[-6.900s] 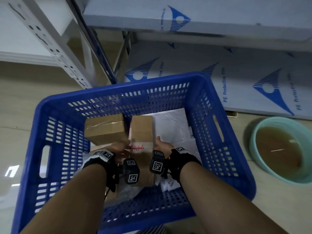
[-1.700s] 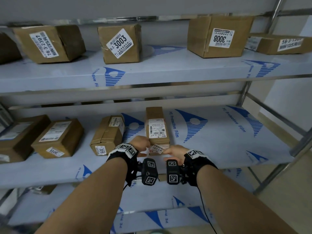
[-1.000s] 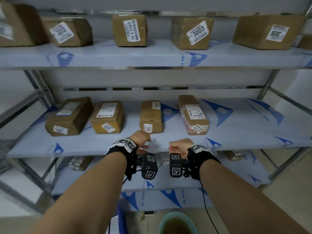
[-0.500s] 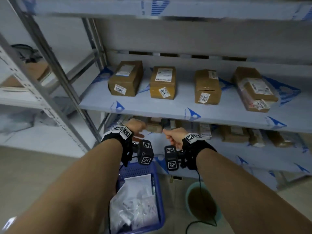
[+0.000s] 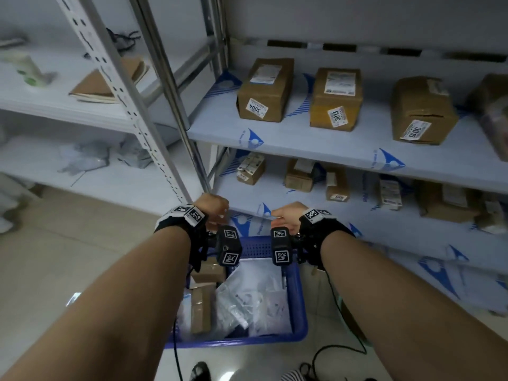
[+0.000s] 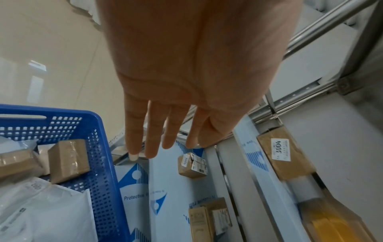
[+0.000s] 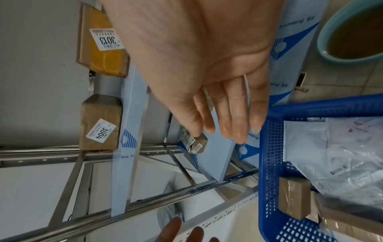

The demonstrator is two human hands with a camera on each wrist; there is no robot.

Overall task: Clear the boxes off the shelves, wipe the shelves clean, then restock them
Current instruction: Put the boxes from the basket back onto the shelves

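Observation:
Both my hands are empty and hang side by side above the far end of the blue basket [image 5: 299, 298] on the floor. The left hand [image 5: 217, 207] has its fingers straight [image 6: 153, 144] over the basket's rim [image 6: 103, 163]. The right hand [image 5: 283, 215] is relaxed, with its fingers [image 7: 234, 127] pointing down beside the basket [image 7: 269, 155]. Two brown boxes [image 5: 207, 272] [image 5: 200, 309] and white mailer bags [image 5: 253, 301] lie in the basket. On the shelf [image 5: 302, 138] stand boxes 3004 [image 5: 264, 89], 3013 [image 5: 335, 99] and 3015 [image 5: 420, 110]. Several small boxes [image 5: 250, 171] sit on the shelf below.
Steel uprights [image 5: 170, 92] rise just left of my left hand. A white rack [image 5: 55, 100] with papers and bags stands further left. A teal basin [image 7: 323, 41] of brown water sits on the floor right of the basket. A black cable [image 5: 338, 350] trails over the tiles.
Since a second ago my view has swung down and left. Both hands have dropped from in front of the middle shelf to above the basket, still holding nothing.

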